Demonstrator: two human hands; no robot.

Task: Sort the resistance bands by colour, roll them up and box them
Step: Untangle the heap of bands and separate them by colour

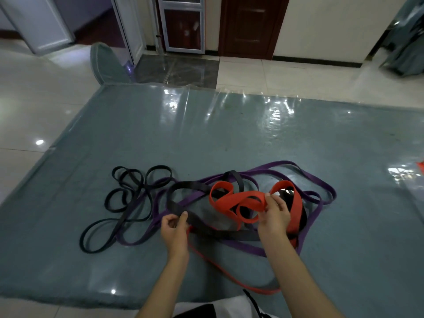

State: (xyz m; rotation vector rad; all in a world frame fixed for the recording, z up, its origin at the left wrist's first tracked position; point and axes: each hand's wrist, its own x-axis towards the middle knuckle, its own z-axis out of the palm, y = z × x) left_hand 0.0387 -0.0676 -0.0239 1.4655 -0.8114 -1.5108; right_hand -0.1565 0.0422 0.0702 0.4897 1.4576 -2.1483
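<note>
Several resistance bands lie tangled on a grey-blue table (229, 134) under a glossy clear sheet, all of them in the near half; the far half, up to the far edge where the sheet wrinkles, is bare and reflective, and so is the strip along the near edge at the left. A chair back (103, 63) stands just beyond the far left corner, and a small red object (421, 167) shows at the right border. The thin black bands (128, 203) sprawl in loops at the left, apart from the hands. The purple bands (321, 182) ring the heap and pass under the rest, so they cross the others at many points. A wide black band (179, 187) arcs through the middle, and a thin red band (229, 269) trails toward the near edge. The left hand (175, 230) has fingers curled, thumb and fingertips pinching the wide black band. The right hand (274, 214) grips a fold of the wide red band (241, 200), lifted in loops above the tangle.
</note>
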